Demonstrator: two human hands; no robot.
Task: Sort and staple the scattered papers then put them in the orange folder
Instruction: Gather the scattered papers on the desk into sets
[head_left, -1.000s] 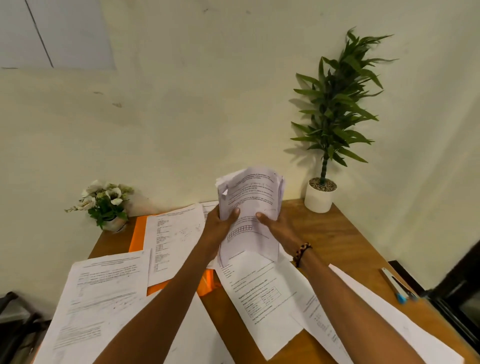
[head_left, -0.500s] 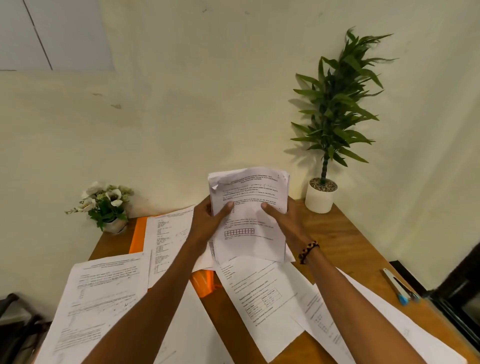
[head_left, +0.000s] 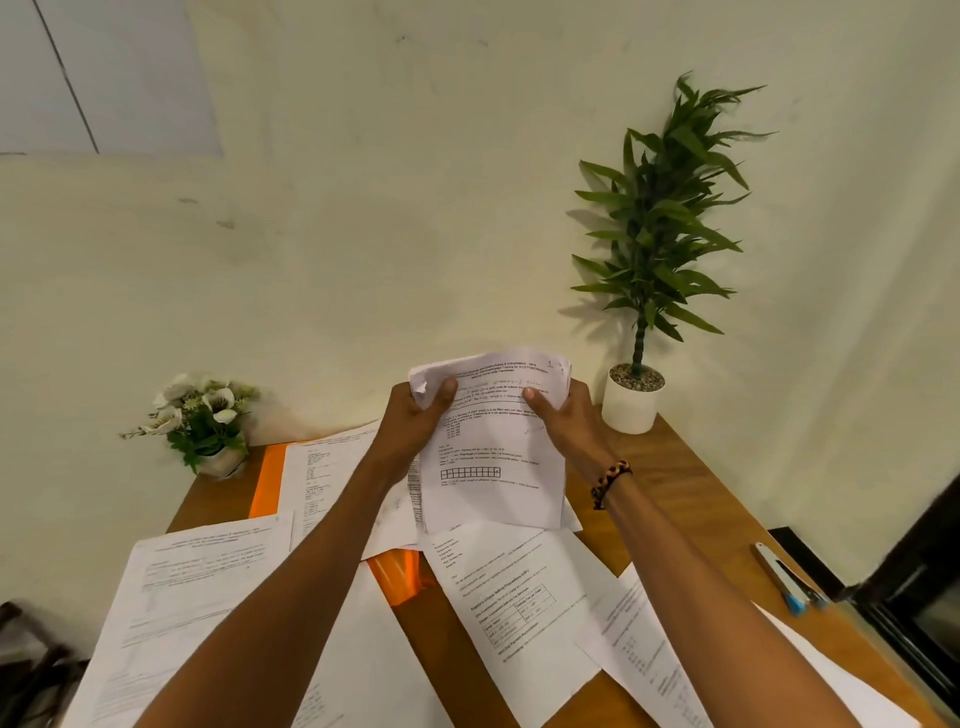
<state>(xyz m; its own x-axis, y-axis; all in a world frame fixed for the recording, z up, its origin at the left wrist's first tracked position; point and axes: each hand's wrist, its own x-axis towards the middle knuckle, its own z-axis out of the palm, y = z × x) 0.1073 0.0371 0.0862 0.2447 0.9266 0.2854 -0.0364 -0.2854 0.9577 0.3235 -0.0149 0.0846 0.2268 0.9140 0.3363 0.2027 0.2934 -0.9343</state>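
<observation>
Both hands, left hand (head_left: 415, 415) and right hand (head_left: 563, 421), pinch the sheaf (head_left: 493, 452) upright at the desk's (head_left: 675, 483) 12 o'clock | risk: its crumpled top-left corner may misalign sheets | loose papers (head_left: 519, 613) may slide off.

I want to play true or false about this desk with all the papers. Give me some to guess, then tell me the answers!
1. Both hands, left and right, hold the stack. True.
2. The folder is blue. False: it is orange.
3. Loose papers lie on the desk. True.
4. The stapler is in the right hand. False: it lies at the desk's right edge.
5. The tall plant stands in a white pot. True.
</observation>
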